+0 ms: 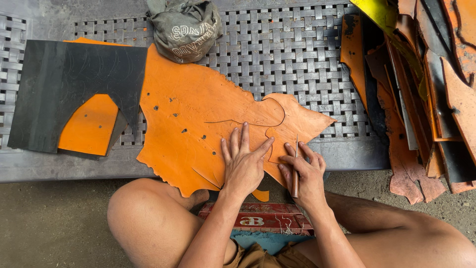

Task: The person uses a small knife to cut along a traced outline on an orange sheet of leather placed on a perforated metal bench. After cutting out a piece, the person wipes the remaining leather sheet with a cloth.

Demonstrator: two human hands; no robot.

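With the left hand (244, 160) spread flat on the orange sheet (198, 119) at frame centre and the right hand (306, 174) gripping a thin blade (296, 166), a slip could nick those nearby fingertips.

Left hand (244, 160) flat, fingers spread, pressing large irregular orange leather sheet (198, 119) on grey woven-pattern bench (297, 54). Right hand (305, 171) grips thin wooden-handled blade (295, 168), tip on sheet beside curved cut line. Black rubber sheet (64, 84) overlaps sheet's left edge. Crumpled grey cloth cap (184, 27) at top. Pile of orange and black offcuts (426, 99) at right.
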